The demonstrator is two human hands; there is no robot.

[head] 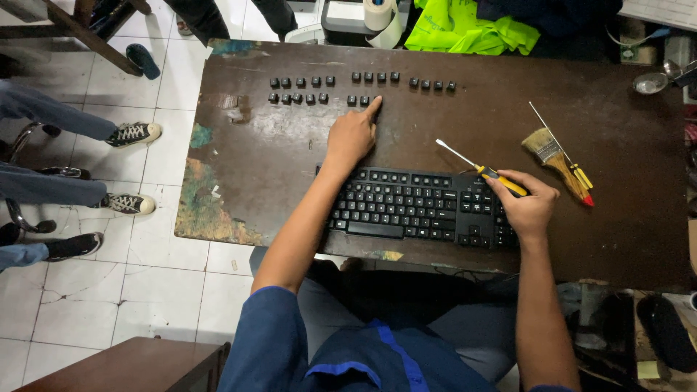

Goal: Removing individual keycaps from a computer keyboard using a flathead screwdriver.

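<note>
A person sits at a dark, worn table (290, 160) with a black keyboard (417, 207) lying in front of them, its long side running left to right along the near edge. The left hand (353, 134) reaches past the keyboard — its pointing finger is stretched out and touches a small black keycap (364, 101), with the other fingers curled in. More loose keycaps (301, 82) sit in two neat rows across the far part of the table. The right hand (528, 203) is wrapped around the yellow handle of a screwdriver (479, 168); the thin metal shaft points up and to the left, away from the person, over the keyboard's far right corner. Just to the right lie a paintbrush (557, 161) with pale bristles and a second thin screwdriver (563, 154) — both slanted the same way, tips far and to the left. At the far edge sits a roll of tape (377, 13), next to bright green cloth (465, 29).
</note>
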